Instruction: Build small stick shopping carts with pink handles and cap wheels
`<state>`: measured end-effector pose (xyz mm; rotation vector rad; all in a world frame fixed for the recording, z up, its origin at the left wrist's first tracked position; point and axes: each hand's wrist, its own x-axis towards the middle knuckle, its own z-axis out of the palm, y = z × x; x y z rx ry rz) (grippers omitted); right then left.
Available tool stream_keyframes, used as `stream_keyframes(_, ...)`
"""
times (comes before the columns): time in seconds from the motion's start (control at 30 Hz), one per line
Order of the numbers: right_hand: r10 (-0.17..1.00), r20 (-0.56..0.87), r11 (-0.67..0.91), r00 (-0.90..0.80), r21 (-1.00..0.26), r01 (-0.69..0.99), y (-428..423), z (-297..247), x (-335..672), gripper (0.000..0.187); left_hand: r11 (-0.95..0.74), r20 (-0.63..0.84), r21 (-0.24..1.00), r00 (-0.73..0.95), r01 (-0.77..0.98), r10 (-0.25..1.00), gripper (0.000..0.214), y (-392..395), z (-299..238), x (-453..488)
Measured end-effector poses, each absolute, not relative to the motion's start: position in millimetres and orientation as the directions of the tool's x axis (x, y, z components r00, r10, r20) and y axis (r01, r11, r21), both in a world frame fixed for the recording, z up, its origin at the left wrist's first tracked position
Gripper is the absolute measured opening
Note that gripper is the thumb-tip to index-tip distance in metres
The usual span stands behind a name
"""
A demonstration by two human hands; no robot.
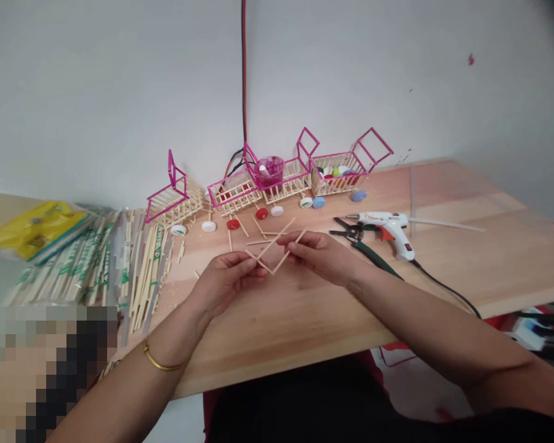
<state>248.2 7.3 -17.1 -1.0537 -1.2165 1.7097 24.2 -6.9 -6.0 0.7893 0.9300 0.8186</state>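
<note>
Between my hands, above the table's front half, is an open-sided frame of thin wooden sticks [281,261]. My left hand [233,274] pinches its left stick between thumb and fingers. On the other side my right hand [316,253] grips the right stick near its upper part. Several short loose sticks [258,242] lie on the table just behind my hands. Farther back stand small stick carts [281,187] with pink-painted rims and handles and bottle-cap wheels. A white glue gun [390,229] rests to the right, beside green-handled wire cutters [376,257].
Bundles of long sticks in clear wrappers [106,252] cover the left, with a yellow packet [37,229] on top. A clear cup with pink paint [270,171] sits among the carts. A black cord [447,289] runs from the glue gun over the front edge.
</note>
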Motion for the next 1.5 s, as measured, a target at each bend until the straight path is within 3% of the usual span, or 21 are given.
stream_keyframes(0.13, 0.915, -0.161, -0.228, -0.370, -0.963, -0.144, 9, -21, 252, 0.026, 0.458, -0.370, 0.874, 0.384, -0.165, 0.846, 0.021, -8, -8, 25)
stream_keyframes(0.33, 0.912, -0.147, -0.208, -0.382, -0.970, -0.123, 10, -20, 255, 0.025, 0.305, -0.293, 0.952, 0.346, 0.021, 0.891, 0.017, -8, -10, 26)
stream_keyframes(0.5, 0.894, -0.176, -0.235, -0.412, -0.967, -0.096, 9, -16, 256, 0.025, 0.436, -0.377, 0.891, 0.326, -0.129, 0.867, 0.031, -7, -8, 27)
stream_keyframes(0.67, 0.898, -0.193, -0.243, -0.395, -0.967, -0.080, 9, -13, 254, 0.027, 0.501, -0.424, 0.850, 0.355, -0.160, 0.833, 0.033, -8, -5, 28)
stream_keyframes(0.9, 0.844, -0.230, -0.235, -0.484, -0.971, 0.052, 6, -5, 254, 0.028, 0.437, -0.371, 0.873, 0.284, -0.219, 0.884, 0.028, -7, -10, 27)
stream_keyframes(1.1, 0.780, -0.216, -0.230, -0.588, -0.972, 0.051, 3, -9, 251, 0.026, 0.402, -0.340, 0.883, 0.262, -0.242, 0.903, 0.028, -7, -12, 28)
stream_keyframes(1.37, 0.820, -0.165, -0.098, -0.549, -0.984, 0.151, -1, -8, 247, 0.017, 0.390, -0.321, 0.893, 0.290, -0.225, 0.902, 0.026, -8, -10, 29)
stream_keyframes(1.5, 0.856, -0.102, 0.050, -0.508, -0.960, 0.276, -4, -5, 247, 0.016, 0.374, -0.309, 0.913, 0.316, -0.167, 0.897, 0.026, -8, -11, 27)
